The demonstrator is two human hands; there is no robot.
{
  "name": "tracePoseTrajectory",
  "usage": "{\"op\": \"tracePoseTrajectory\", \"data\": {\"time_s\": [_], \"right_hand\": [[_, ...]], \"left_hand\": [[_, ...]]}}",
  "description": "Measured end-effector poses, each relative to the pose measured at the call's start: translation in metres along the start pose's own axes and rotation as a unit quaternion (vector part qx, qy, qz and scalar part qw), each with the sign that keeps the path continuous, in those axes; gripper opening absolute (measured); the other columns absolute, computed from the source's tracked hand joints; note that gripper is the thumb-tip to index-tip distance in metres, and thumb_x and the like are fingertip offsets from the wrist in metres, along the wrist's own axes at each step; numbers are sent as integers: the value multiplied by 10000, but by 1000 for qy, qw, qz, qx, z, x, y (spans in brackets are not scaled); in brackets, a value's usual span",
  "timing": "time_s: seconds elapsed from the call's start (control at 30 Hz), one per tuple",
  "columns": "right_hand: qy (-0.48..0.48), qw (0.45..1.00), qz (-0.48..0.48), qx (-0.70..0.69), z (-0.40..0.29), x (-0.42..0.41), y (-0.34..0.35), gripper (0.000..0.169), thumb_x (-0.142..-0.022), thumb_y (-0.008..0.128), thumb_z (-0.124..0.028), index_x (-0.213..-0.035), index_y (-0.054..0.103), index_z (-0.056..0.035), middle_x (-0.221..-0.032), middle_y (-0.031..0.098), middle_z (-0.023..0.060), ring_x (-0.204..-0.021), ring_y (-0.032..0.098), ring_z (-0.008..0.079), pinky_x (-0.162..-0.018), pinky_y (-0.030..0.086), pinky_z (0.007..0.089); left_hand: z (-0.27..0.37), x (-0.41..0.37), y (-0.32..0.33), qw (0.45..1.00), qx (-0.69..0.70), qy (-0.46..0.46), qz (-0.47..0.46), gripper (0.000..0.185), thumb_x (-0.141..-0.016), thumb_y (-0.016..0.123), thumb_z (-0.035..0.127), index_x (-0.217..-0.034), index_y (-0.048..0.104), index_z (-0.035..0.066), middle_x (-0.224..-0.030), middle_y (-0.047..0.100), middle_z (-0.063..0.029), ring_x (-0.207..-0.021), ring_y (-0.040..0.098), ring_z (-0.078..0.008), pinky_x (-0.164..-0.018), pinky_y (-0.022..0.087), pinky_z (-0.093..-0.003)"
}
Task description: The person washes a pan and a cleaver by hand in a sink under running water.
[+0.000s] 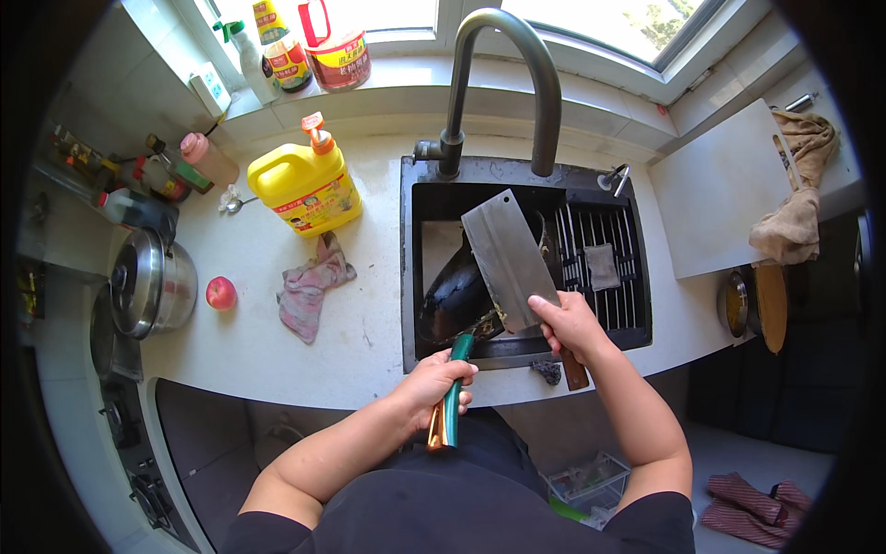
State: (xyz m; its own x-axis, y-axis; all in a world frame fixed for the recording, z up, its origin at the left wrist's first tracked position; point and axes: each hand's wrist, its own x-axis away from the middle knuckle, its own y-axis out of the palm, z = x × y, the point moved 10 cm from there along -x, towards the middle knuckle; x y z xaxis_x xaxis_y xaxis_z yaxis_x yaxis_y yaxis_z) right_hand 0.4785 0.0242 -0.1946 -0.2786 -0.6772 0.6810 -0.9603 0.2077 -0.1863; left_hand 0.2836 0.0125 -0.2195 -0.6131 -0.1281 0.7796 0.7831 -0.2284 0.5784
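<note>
My right hand grips a cleaver where its blade meets the wooden handle; the broad metal blade slants over the sink, with food scraps near its lower left edge. My left hand is closed around the green and copper-coloured handle of a dark pan, which lies tilted in the black sink. The blade hides part of the pan. Another round vessel shows partly behind the blade. On the metal rack at the sink's right rests a grey scouring pad. A dark scrubber lies at the front rim.
A tall faucet arches over the sink. Left on the counter are a yellow detergent jug, a cloth, an apple and a lidded steel pot. A white cutting board stands at the right.
</note>
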Motion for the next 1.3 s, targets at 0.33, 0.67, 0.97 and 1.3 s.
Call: {"op": "tracePoseTrajectory", "data": {"time_s": [0.33, 0.67, 0.97, 1.3], "right_hand": [[72, 996, 61, -4, 17, 21, -46, 211, -915, 491, -229, -862, 491, -25, -582, 473, 12, -366, 416, 80, -340, 395, 273], [170, 982, 69, -51, 46, 43, -44, 193, -922, 483, -210, -875, 482, -23, -579, 471, 10, -376, 420, 79, -348, 407, 265], [244, 967, 54, -42, 69, 52, -25, 183, -924, 480, -210, -878, 492, -33, -583, 473, 13, -378, 418, 83, -357, 411, 265], [276, 959, 47, -40, 74, 30, -27, 181, -917, 498, -204, -837, 495, -42, -565, 474, 3, -373, 432, 85, -350, 426, 276]], "left_hand": [[-21, -18, 30, 1000, 25, -4, 18, 231, -841, 572, 58, -935, 371, 121, -692, 460, -28, -509, 516, -153, -436, 464, -300], [-53, -35, 36, 990, 121, -75, 1, 229, -865, 583, 77, -879, 357, 114, -664, 486, -38, -560, 509, -160, -507, 474, -324], [-65, -36, 35, 987, 118, -108, 9, 221, -858, 569, 53, -914, 363, 107, -669, 479, -41, -551, 504, -157, -497, 468, -323], [-69, -34, 31, 988, 97, -122, 5, 188, -858, 562, 57, -894, 381, 94, -668, 474, -36, -540, 502, -144, -495, 472, -315]]}}
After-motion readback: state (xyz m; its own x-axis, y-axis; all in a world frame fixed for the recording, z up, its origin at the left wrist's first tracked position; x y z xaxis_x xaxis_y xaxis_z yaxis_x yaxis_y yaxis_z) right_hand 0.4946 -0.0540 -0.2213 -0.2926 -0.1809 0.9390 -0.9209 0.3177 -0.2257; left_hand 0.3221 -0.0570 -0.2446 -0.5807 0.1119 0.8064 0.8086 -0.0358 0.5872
